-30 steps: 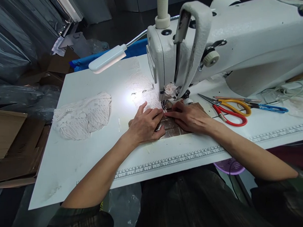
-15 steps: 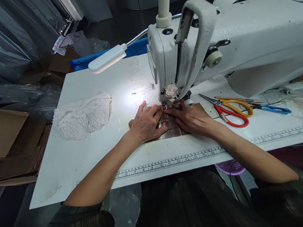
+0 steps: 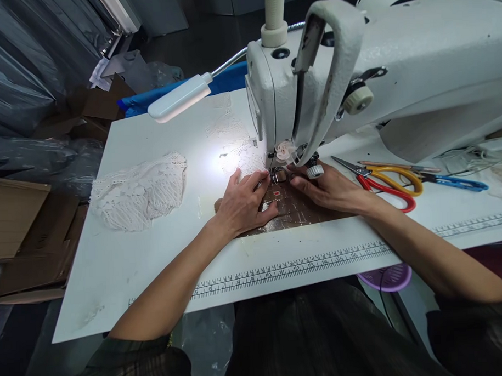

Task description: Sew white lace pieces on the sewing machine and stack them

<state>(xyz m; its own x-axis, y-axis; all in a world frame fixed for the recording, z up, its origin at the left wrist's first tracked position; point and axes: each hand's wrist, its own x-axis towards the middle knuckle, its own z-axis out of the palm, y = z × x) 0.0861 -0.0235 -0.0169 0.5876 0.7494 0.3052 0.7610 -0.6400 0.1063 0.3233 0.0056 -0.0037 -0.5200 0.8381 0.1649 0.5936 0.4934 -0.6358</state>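
Note:
White lace (image 3: 245,158) lies under the lamp's bright spot, its near edge reaching the presser foot (image 3: 280,176) of the sewing machine (image 3: 261,94). My left hand (image 3: 245,203) rests flat just left of the foot, thumb spread away, fingertips at the lace edge. My right hand (image 3: 333,189) is to the right of the foot. Its thumb and forefinger are apart, and the forefinger reaches behind the foot; the fingertips are partly hidden by the machine. Beneath both hands lies a shiny brown sheet (image 3: 288,214). A pale fabric rose (image 3: 285,150) is fixed near the needle bar.
A folded lace piece (image 3: 142,192) lies on the left of the white table (image 3: 163,268). Red-and-yellow-handled scissors (image 3: 382,183), a pencil (image 3: 398,167) and a blue-handled tool (image 3: 456,181) lie at right. A lamp (image 3: 180,97) hangs above. A printed ruler (image 3: 295,270) follows the front edge.
My right hand has shifted to the right, away from the front of the presser foot, with its fingers now farther back. My left hand stays in nearly the same place.

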